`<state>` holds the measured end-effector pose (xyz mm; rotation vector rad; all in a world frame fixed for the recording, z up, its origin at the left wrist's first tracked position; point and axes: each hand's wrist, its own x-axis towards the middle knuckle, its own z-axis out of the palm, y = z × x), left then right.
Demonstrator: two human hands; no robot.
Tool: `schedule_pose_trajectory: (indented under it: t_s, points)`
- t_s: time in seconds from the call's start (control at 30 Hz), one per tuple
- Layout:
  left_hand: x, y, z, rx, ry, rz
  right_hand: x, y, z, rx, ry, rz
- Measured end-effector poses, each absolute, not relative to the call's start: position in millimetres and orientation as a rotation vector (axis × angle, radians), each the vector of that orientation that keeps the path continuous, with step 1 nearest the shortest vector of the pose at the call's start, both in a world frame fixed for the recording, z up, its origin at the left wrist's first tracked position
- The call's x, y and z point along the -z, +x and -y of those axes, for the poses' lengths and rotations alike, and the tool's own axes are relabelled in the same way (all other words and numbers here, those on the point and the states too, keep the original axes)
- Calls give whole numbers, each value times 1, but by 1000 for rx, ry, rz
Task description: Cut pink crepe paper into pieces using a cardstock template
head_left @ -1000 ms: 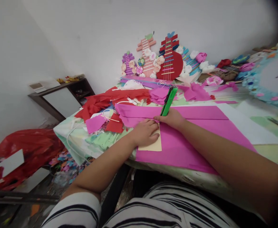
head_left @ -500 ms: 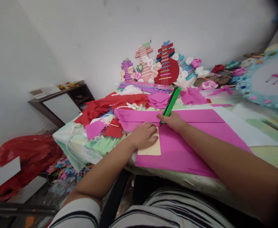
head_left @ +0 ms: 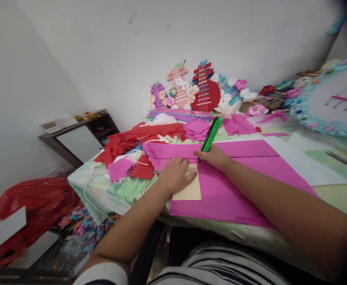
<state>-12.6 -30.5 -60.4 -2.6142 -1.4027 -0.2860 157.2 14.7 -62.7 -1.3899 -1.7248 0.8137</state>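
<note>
Slim green marker (head_left: pixel 211 135) in right grip (head_left: pixel 214 156) beside straight-edged cream card (head_left: pixel 188 192)

A red guitar shape (head_left: pixel 213 97) stands near the wall (head_left: pixel 149 39); leftward are a cabinet (head_left: pixel 76 142) and a red bag (head_left: pixel 35 194).

You wear the one camera on your head, so it looks forward and down from above your shirt (head_left: pixel 220 265), which fills the lower centre. Your forearms run in from the lower left and lower right; your left hand (head_left: pixel 175 174) and right hand (head_left: pixel 213 156) sit close to you, near the middle of the frame. The table (head_left: pixel 336 200) is seen at a slant from its near edge, the wall (head_left: pixel 131 47) faces you across the top, and the cabinet (head_left: pixel 75 140) stands farther off, left of centre. Darkness covers the upper-right corner.
</note>
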Motion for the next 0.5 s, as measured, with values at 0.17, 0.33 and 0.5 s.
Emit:
schedule_pose_trajectory:
  t_s: [0.17,0.33,0.5]
  points:
    - [60,-11,31,194,-2579,1492,64,159,-15,-906,-1344,1634]
    - [58,-12,30,143,-2568,1534,70,160,-19,-940,-1286,1607]
    - [53,-18,30,62,-2522,1790,71,161,-22,-960,-1271,1519]
